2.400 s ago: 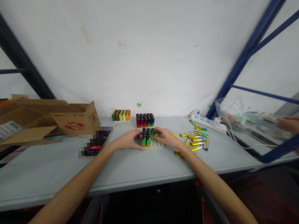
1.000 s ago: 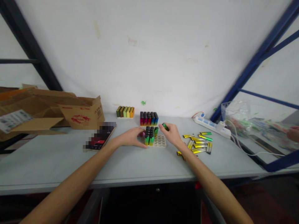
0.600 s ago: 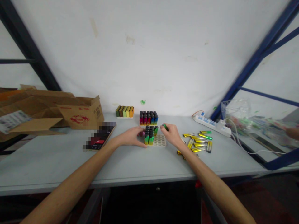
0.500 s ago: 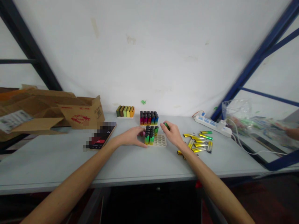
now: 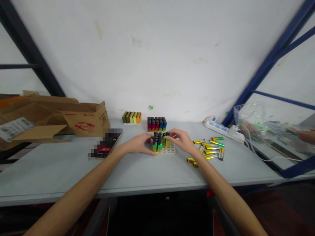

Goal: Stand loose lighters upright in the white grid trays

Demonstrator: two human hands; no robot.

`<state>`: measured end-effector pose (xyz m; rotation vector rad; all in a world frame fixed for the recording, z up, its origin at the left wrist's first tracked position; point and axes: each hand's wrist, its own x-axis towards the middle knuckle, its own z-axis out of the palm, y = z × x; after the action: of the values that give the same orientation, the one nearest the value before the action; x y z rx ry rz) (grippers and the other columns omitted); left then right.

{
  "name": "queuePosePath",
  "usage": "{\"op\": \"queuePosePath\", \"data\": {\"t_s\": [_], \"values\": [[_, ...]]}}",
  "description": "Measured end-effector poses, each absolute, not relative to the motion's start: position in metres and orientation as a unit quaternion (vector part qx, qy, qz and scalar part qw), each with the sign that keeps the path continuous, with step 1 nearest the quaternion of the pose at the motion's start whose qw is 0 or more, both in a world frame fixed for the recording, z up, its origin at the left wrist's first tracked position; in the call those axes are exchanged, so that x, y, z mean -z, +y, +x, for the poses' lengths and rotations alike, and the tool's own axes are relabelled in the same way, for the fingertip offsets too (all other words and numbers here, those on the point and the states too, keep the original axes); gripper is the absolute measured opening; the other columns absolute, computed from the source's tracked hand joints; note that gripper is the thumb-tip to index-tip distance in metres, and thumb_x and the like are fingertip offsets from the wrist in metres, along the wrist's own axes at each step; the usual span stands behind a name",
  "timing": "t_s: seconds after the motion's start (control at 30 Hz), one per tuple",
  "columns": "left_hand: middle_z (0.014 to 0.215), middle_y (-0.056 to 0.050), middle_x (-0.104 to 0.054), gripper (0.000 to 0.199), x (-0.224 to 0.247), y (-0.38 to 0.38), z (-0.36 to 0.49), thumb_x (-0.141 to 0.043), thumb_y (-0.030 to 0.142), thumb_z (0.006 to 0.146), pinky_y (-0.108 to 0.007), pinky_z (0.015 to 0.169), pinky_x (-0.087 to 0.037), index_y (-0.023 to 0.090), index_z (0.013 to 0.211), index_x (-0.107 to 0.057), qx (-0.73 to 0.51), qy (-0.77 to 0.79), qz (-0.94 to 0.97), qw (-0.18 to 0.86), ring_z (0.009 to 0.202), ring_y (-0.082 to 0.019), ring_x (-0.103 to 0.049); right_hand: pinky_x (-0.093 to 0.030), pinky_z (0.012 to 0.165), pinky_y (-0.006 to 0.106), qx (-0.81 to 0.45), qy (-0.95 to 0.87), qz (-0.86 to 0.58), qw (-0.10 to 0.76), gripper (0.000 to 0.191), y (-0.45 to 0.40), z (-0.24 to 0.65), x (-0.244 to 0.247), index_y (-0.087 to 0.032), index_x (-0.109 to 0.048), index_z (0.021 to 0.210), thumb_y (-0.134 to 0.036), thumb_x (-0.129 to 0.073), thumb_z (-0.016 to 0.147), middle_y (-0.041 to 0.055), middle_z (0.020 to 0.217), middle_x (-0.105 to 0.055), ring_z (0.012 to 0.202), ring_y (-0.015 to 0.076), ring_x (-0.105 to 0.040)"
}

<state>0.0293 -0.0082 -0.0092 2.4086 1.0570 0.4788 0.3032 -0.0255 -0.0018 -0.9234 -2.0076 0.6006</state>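
Several green-yellow lighters point(image 5: 157, 146) stand upright in the left part of a white tray point(image 5: 171, 151) with round holes. My left hand point(image 5: 140, 143) is curved round the tray's left end, thumb and fingers apart beside the lighters. Between the thumb and fingers of my right hand point(image 5: 180, 140) is a green lighter point(image 5: 167, 141), upright over the tray beside the standing ones. Whether its base is in a hole is hard to tell. Loose yellow and green lighters point(image 5: 211, 151) lie to the right of my right hand.
Behind the tray stand a block of multicoloured lighters point(image 5: 157, 124) and another of green, brown and orange ones point(image 5: 132, 118). Cardboard boxes point(image 5: 85, 119) and a phone point(image 5: 108, 144) are on the left, a power strip point(image 5: 224, 131) on the right. Another person's hand point(image 5: 307, 138) shows at far right.
My right hand has moved left to the tray with the green lighter, which is now upright beside the others. My left hand has stayed in place.
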Motion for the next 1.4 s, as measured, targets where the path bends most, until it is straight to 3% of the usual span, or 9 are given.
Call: {"op": "queuePosePath", "data": {"t_s": [0.4, 0.63, 0.8, 0.9, 1.07, 1.17, 1.3, 1.4], "values": [[0.105, -0.008, -0.07, 0.075, 0.012, -0.006, 0.029, -0.083, 0.066, 0.063, -0.034, 0.08, -0.049, 0.017, 0.117, -0.065, -0.169, 0.387, 0.875, 0.238, 0.09, -0.026, -0.063, -0.059, 0.07, 0.029, -0.225, -0.801, -0.388, 0.397, 0.029, -0.023, 0.302, 0.013, -0.022, -0.06, 0.102, -0.046, -0.071, 0.091, 0.0035, 0.086, -0.075, 0.074, 0.0173, -0.072], [0.103, -0.007, -0.07, 0.074, 0.012, -0.007, 0.03, -0.082, 0.069, 0.061, -0.034, 0.08, -0.05, 0.019, 0.113, -0.065, -0.175, 0.39, 0.874, 0.233, 0.09, -0.027, -0.063, -0.053, 0.066, 0.027, -0.196, -0.838, -0.386, 0.332, 0.02, -0.02, 0.307, 0.006, -0.022, -0.06, 0.102, -0.036, -0.071, 0.092, 0.0017, 0.083, -0.073, 0.069, 0.0163, -0.068], [0.1, -0.007, -0.069, 0.069, 0.011, -0.006, 0.03, -0.081, 0.071, 0.062, -0.035, 0.079, -0.049, 0.018, 0.104, -0.066, -0.17, 0.389, 0.881, 0.209, 0.087, -0.027, -0.063, -0.048, 0.062, 0.026, -0.14, -0.828, -0.438, 0.319, 0.027, -0.017, 0.292, 0.014, -0.021, -0.058, 0.106, -0.028, -0.076, 0.087, 0.0014, 0.082, -0.07, 0.067, 0.0156, -0.063], [0.101, -0.008, -0.069, 0.07, 0.01, -0.006, 0.03, -0.081, 0.07, 0.063, -0.035, 0.079, -0.049, 0.018, 0.106, -0.065, -0.164, 0.387, 0.884, 0.207, 0.088, -0.027, -0.063, -0.047, 0.062, 0.026, -0.155, -0.837, -0.428, 0.304, 0.029, -0.017, 0.295, 0.013, -0.019, -0.06, 0.106, -0.035, -0.076, 0.087, 0.0017, 0.082, -0.07, 0.066, 0.0155, -0.062], [0.103, -0.008, -0.07, 0.071, 0.006, -0.008, 0.03, -0.082, 0.069, 0.064, -0.036, 0.081, -0.05, 0.017, 0.109, -0.064, -0.159, 0.39, 0.88, 0.218, 0.09, -0.029, -0.065, -0.052, 0.072, 0.028, -0.165, -0.831, -0.433, 0.309, 0.028, -0.016, 0.346, -0.009, -0.019, -0.067, 0.095, -0.047, -0.067, 0.094, 0.0047, 0.085, -0.075, 0.076, 0.0172, -0.068], [0.107, -0.01, -0.07, 0.071, 0.005, -0.01, 0.031, -0.082, 0.069, 0.063, -0.037, 0.084, -0.05, 0.017, 0.109, -0.064, -0.156, 0.399, 0.878, 0.212, 0.093, -0.03, -0.065, -0.054, 0.073, 0.029, -0.105, -0.801, -0.505, 0.305, 0.024, -0.018, 0.401, -0.02, -0.018, -0.071, 0.096, -0.04, -0.061, 0.097, 0.0071, 0.088, -0.077, 0.078, 0.0192, -0.07], [0.107, -0.01, -0.07, 0.074, 0.006, -0.009, 0.03, -0.081, 0.07, 0.063, -0.036, 0.082, -0.05, 0.017, 0.111, -0.064, -0.153, 0.404, 0.875, 0.218, 0.092, -0.029, -0.065, -0.057, 0.083, 0.035, -0.02, -0.74, -0.629, 0.237, 0.018, -0.022, 0.48, -0.018, -0.016, -0.075, 0.099, -0.025, -0.061, 0.093, 0.0106, 0.097, -0.079, 0.085, 0.0233, -0.073], [0.105, -0.009, -0.07, 0.075, 0.008, -0.008, 0.029, -0.081, 0.072, 0.062, -0.036, 0.082, -0.05, 0.017, 0.111, -0.064, -0.156, 0.407, 0.872, 0.222, 0.092, -0.029, -0.065, -0.053, 0.101, 0.041, 0.026, -0.733, -0.658, 0.171, 0.028, -0.021, 0.529, -0.005, -0.014, -0.076, 0.11, -0.017, -0.058, 0.09, 0.015, 0.118, -0.076, 0.109, 0.029, -0.071]]}}
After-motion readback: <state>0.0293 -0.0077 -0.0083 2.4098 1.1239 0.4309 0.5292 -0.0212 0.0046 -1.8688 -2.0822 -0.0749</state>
